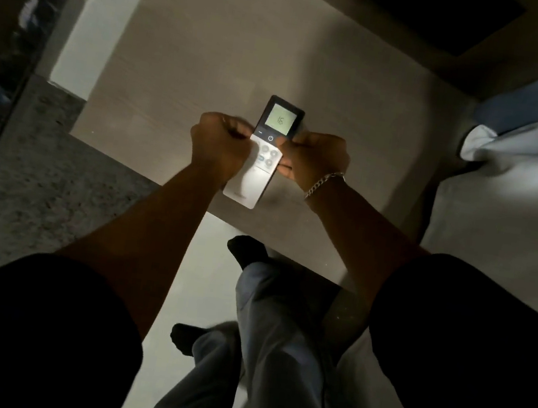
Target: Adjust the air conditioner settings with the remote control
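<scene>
The left hand [220,143] and right hand [315,158] both gripped the remote control [259,161]; its lit display [280,119] read 16

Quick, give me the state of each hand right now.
Left hand: closed on the left edge of the remote control, thumb by the buttons.
Right hand: closed on the remote's right edge, chain bracelet at the wrist.

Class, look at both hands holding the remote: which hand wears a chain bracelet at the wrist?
The right hand, gripping the remote control on its right edge, has a silver chain bracelet. The left hand has a bare wrist.
</scene>
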Demonstrator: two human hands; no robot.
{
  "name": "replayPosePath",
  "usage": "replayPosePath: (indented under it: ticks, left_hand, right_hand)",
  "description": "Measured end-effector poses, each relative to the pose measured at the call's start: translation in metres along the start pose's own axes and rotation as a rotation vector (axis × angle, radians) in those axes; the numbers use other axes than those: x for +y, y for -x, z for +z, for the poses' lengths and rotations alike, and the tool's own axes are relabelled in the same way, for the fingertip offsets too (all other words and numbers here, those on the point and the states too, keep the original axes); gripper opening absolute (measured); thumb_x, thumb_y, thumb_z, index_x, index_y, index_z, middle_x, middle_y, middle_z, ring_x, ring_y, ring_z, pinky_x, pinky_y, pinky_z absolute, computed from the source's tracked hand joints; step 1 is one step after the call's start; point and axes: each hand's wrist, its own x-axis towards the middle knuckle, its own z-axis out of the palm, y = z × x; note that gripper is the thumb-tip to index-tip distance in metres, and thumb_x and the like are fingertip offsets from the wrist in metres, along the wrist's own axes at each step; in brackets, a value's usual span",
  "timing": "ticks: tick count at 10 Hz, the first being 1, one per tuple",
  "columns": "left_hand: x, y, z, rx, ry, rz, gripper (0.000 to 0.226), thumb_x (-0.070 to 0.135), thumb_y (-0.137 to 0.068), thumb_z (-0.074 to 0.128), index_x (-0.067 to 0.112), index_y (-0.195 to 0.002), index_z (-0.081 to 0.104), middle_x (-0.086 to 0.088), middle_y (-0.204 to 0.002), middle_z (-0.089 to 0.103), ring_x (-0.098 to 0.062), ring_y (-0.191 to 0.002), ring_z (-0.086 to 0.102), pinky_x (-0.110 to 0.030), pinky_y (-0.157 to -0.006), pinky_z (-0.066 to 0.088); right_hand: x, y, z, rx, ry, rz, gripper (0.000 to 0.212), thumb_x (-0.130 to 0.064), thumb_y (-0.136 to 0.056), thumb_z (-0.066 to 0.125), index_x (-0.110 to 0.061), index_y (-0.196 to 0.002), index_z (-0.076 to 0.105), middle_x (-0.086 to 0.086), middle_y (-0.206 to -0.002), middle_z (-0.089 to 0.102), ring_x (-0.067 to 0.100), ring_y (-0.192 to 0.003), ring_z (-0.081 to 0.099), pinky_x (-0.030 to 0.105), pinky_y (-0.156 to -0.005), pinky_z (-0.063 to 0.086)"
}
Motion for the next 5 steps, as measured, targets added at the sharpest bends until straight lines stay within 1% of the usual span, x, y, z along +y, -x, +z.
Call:
replayPosePath:
  ticks: [1,2,3,4,5]
  left_hand:
    - [-0.003,-0.001,0.002,0.031,-0.018,0.044,0.019,-0.003,-0.078,0.066,0.006,-0.092,0.074,-0.010,-0.102,0.074,-0.014,-0.093,0.067,-0.002,-0.080,0.043]
    - [-0.009,0.001,0.003,0.054,-0.034,0.095,0.022,-0.008,-0.078,0.061,0.003,-0.091,0.075,-0.003,-0.095,0.072,-0.012,-0.091,0.065,0.006,-0.071,0.031]
    - [-0.012,0.004,-0.001,0.012,-0.036,0.121,0.024,-0.008,-0.079,0.058,0.002,-0.093,0.075,0.003,-0.087,0.065,-0.008,-0.086,0.060,0.008,-0.070,0.030]
    - [-0.011,0.015,-0.024,-0.012,-0.013,0.135,0.026,-0.003,-0.084,0.054,0.004,-0.100,0.073,-0.003,-0.097,0.071,-0.010,-0.091,0.061,0.001,-0.079,0.035]
    - [-0.014,0.021,-0.043,-0.012,0.011,0.178,0.028,0.001,-0.087,0.052,0.005,-0.106,0.071,-0.006,-0.109,0.073,-0.013,-0.096,0.063,-0.007,-0.084,0.039]
  right_hand:
    - [0.005,-0.002,0.006,0.030,0.020,-0.015,0.022,-0.014,-0.069,0.080,-0.020,-0.053,0.066,0.012,-0.077,0.076,0.026,-0.069,0.076,0.045,-0.067,0.064]
    - [0.010,-0.005,0.013,0.089,0.043,-0.015,0.017,-0.020,-0.066,0.082,-0.017,-0.056,0.069,0.014,-0.072,0.077,0.026,-0.065,0.076,0.043,-0.066,0.064]
    - [0.010,-0.012,0.016,0.155,0.053,-0.002,0.012,-0.019,-0.064,0.082,-0.012,-0.062,0.073,0.015,-0.074,0.077,0.030,-0.071,0.076,0.045,-0.071,0.064]
    - [0.005,-0.003,0.021,0.195,0.191,-0.021,0.021,-0.029,-0.072,0.077,-0.009,-0.076,0.075,0.012,-0.082,0.078,0.030,-0.081,0.074,0.046,-0.082,0.060]
    - [0.005,0.015,0.026,0.210,0.305,-0.079,0.027,-0.034,-0.080,0.070,-0.008,-0.083,0.076,0.012,-0.085,0.077,0.029,-0.082,0.073,0.045,-0.084,0.060]
